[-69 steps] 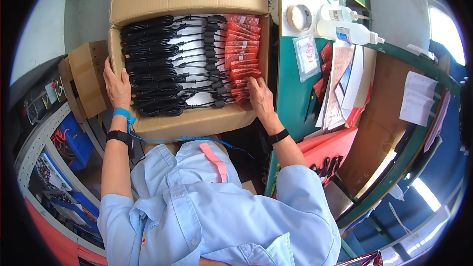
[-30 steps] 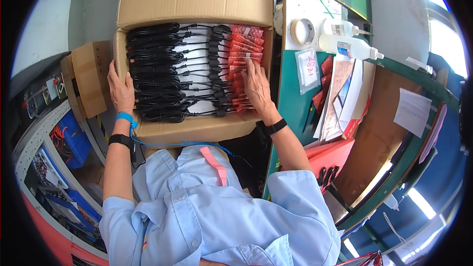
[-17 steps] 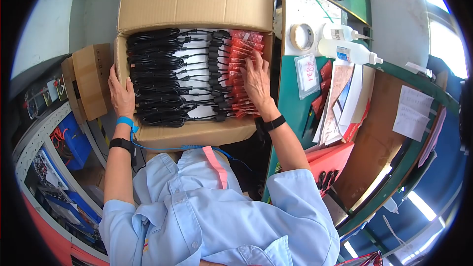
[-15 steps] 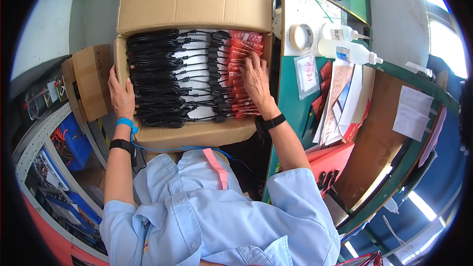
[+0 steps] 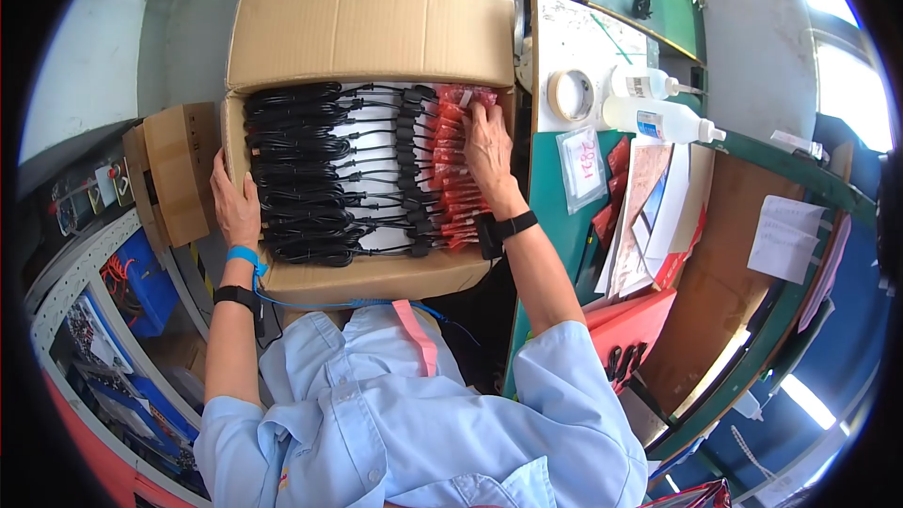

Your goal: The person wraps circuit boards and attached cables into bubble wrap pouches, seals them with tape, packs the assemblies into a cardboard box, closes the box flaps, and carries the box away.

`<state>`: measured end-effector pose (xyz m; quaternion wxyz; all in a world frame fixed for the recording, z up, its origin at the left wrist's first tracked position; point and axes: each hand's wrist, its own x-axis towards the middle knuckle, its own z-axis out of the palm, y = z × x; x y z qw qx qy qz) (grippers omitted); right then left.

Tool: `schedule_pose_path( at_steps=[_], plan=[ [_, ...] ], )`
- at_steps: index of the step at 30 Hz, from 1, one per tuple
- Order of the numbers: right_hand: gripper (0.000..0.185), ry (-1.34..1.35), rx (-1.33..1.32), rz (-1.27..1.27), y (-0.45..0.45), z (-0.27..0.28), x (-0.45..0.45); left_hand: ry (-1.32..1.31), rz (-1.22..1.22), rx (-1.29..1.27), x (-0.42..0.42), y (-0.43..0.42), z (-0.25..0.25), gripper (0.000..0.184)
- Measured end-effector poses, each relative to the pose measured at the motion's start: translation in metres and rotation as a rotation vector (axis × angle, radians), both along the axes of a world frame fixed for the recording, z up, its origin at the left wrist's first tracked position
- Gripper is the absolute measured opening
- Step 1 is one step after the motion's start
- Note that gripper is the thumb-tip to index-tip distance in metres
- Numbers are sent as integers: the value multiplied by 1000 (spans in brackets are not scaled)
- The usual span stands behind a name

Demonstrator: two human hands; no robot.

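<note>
An open cardboard box (image 5: 372, 33) holds a row of coiled black cables (image 5: 301, 174) on its left side, with red plastic packets (image 5: 453, 155) at their right ends. My left hand (image 5: 235, 207) rests on the box's left wall, thumb apart from the fingers. Over the upper red packets, near the box's right wall, is my right hand (image 5: 489, 149), its fingers bent down onto them. Whether its fingertips grip a packet is hidden.
Right of the box, a green-and-white bench bears a tape roll (image 5: 570, 95), two white bottles (image 5: 663, 119), a labelled bag (image 5: 581, 167) and papers (image 5: 632, 226). Another cardboard box (image 5: 183, 174) and a shelf rack (image 5: 113, 259) stand at the left.
My right hand has moved up along the red packets toward the box's far end. My left hand remains at the left wall. The view has shifted, so the box appears lower.
</note>
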<state>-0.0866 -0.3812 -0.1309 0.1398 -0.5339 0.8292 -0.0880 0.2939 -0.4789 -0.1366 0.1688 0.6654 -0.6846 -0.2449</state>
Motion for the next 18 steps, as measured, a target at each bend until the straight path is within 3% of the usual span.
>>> schedule_pose_path(
  at_steps=[2,7,10,15,18],
  plan=[
    [25,160,-113,105,-3,-2,-2,-27,-17,-30,0,0,0,57],
    [24,199,-242,271,-9,-11,-14,-37,4,-12,-1,-1,3,56],
    [31,20,-94,159,1,-2,-10,-45,0,-7,0,-1,2,56],
    [40,-91,-131,24,7,-5,3,-19,0,-32,0,0,1,57],
    [45,128,-250,85,-6,-27,-1,27,-15,-36,2,-1,2,57]
  ],
)
